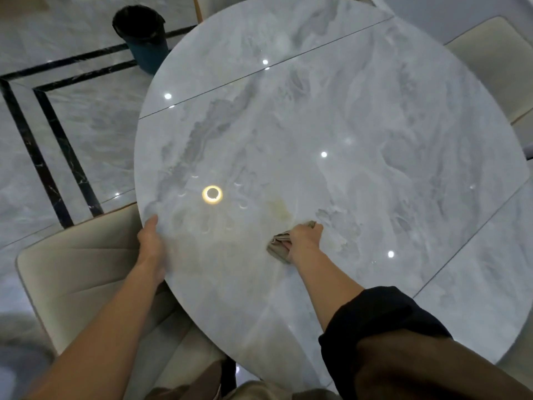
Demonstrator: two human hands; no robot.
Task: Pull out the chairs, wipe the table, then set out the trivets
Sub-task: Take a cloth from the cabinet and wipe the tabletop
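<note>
Right hand clenches the crumpled beige cloth on the round grey marble-look table beside a yellowish smear, left hand rests flat-fingered on the rim; risk: streaks, no trivets visible.

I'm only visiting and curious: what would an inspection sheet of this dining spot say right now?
Surface: round marble table, glossy with lamp reflections; yellowish stain just beyond the cloth.
Job's things: cloth lies on the table; near chair at the left, far chair at the right; trivets: nothing seen.
Clutter: nothing seen.
Grippers: left hand rests on the table's edge; right hand grips the cloth.
Cables: nothing seen.
Surroundings: marble floor with black bands; dark bin stands by the table's far left.
</note>
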